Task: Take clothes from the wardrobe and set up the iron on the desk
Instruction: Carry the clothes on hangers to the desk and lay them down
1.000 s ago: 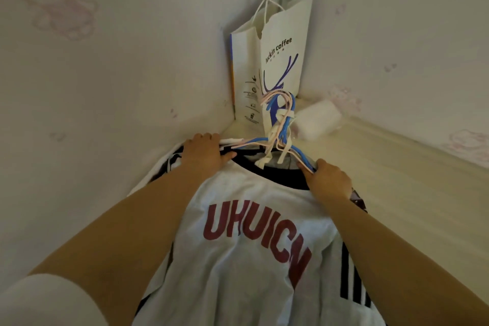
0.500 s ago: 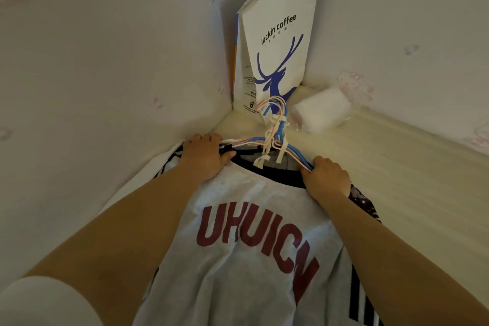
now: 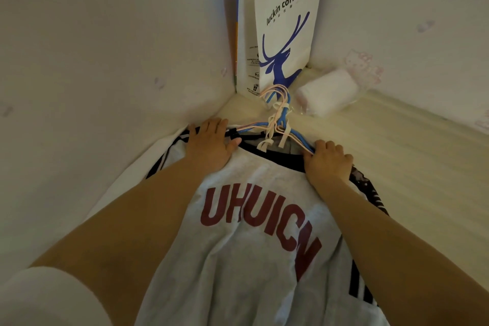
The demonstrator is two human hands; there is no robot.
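A stack of clothes on hangers lies on the pale wooden desk [image 3: 412,156]. On top is a white T-shirt [image 3: 254,251] with dark red letters. Blue, pink and white hangers [image 3: 277,119] stick out at the collar, hooks pointing toward the corner. My left hand [image 3: 211,144] rests flat on the left shoulder of the stack, fingers spread over the hanger arm. My right hand [image 3: 329,163] is curled on the right shoulder, fingers closed around the hanger arms. No iron is in view.
A white paper coffee bag [image 3: 283,24] with a blue deer stands in the desk's corner. A wrapped white tissue pack [image 3: 328,95] lies to its right against the wall. Walls close the desk on the left and the back.
The view has moved closer and tilted down toward the corner. My hands and the stack keep nearly the same place on the desk; the hanger hooks now lie nearer the bag.
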